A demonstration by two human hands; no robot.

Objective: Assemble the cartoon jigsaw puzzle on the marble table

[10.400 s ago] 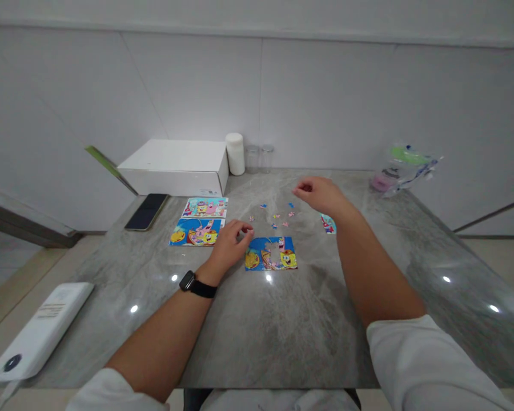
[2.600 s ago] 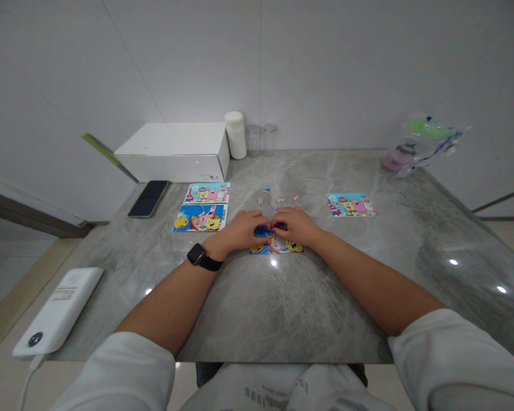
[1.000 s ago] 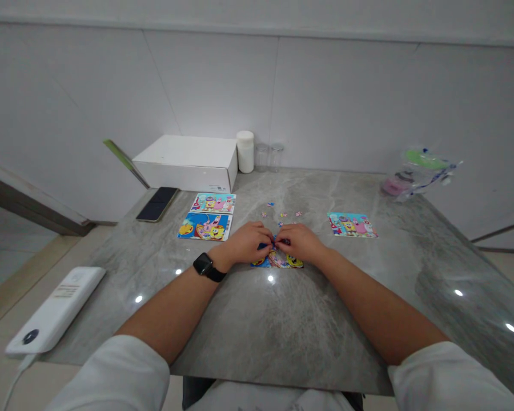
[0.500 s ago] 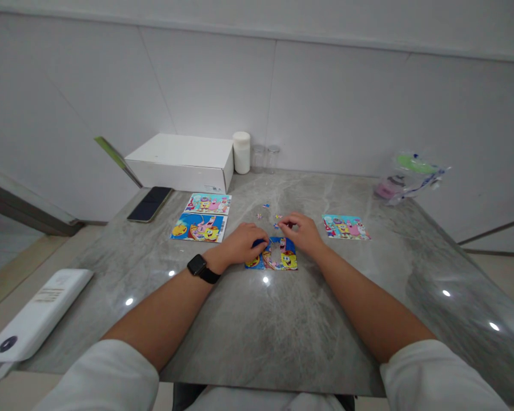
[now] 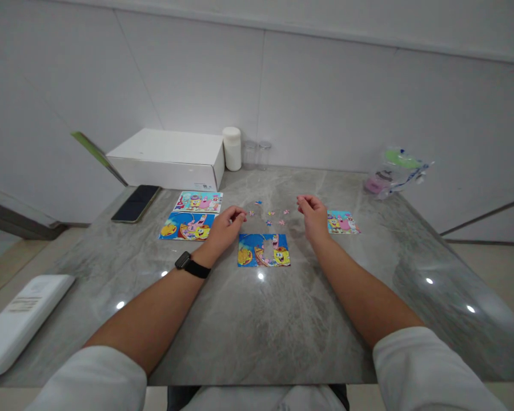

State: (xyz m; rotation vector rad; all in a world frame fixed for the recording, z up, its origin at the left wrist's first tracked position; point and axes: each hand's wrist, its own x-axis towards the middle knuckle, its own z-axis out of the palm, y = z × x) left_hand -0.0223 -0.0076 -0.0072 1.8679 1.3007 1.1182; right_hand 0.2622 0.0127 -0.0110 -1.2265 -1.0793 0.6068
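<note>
A small jigsaw puzzle (image 5: 245, 242) lies flat in front of me, bearing blue and yellow cartoon pictures, with a grey gap in its upper middle. Several loose puzzle pieces (image 5: 269, 223) are scattered just beyond it. My left hand (image 5: 226, 229), a black watch on its wrist, hovers by the puzzle's upper left corner, fingers curled in toward the thumb. To the right of the loose pieces, my right hand (image 5: 313, 218) is raised with thumb and fingers drawn together in a pinch. Whatever either hand holds, if anything, is too small to make out.
Picture cards (image 5: 187, 226) lie at left, and another card (image 5: 344, 222) is partly behind my right hand. A phone (image 5: 136, 204), white box (image 5: 167, 157), white bottle (image 5: 232, 149) and clear jars stand farther back. A plastic bag (image 5: 396, 171) sits back right; a white device (image 5: 28, 319) lies left.
Both hands have drawn apart from the puzzle, left hand to the left, right hand rightward and up. The puzzle and more loose pieces now show uncovered. The view has shifted slightly.
</note>
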